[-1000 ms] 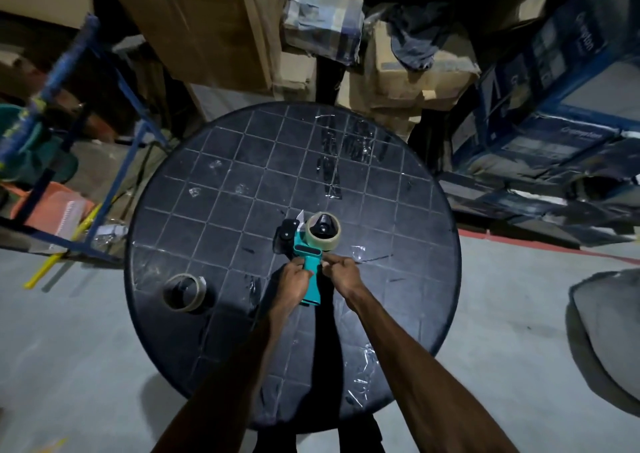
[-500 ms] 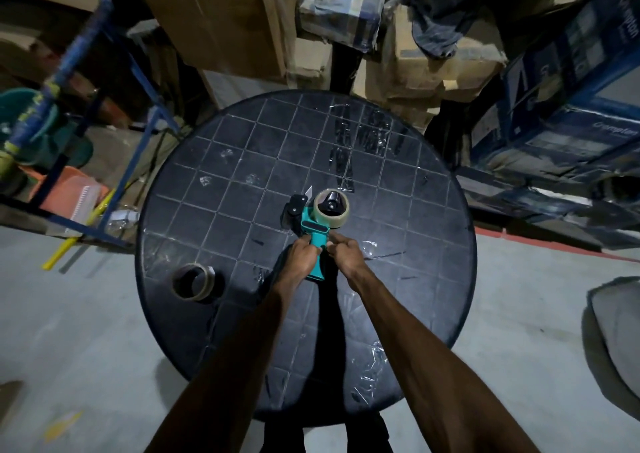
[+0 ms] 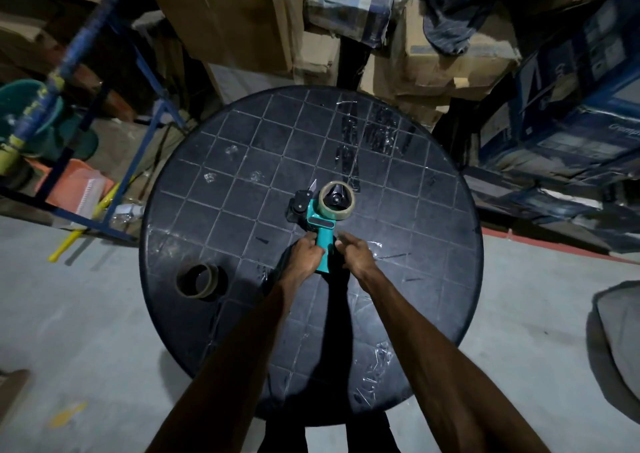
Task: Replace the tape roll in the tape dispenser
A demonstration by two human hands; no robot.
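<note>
On the round table (image 3: 433,244) we steady the teal tape dispenser (image 3: 323,234) by its handle, left hand (image 3: 304,256) curled round it. Our right hand (image 3: 356,253) sits just beside; its fingers' closure we cannot tell. The tape roll (image 3: 336,199) lies beyond our fingers, seated on the hub. The spare roll (image 3: 197,281) stands well apart.

We are in a storeroom: big cardboard boxes (image 3: 446,68) are piled high behind a round table (image 3: 433,279).
</note>
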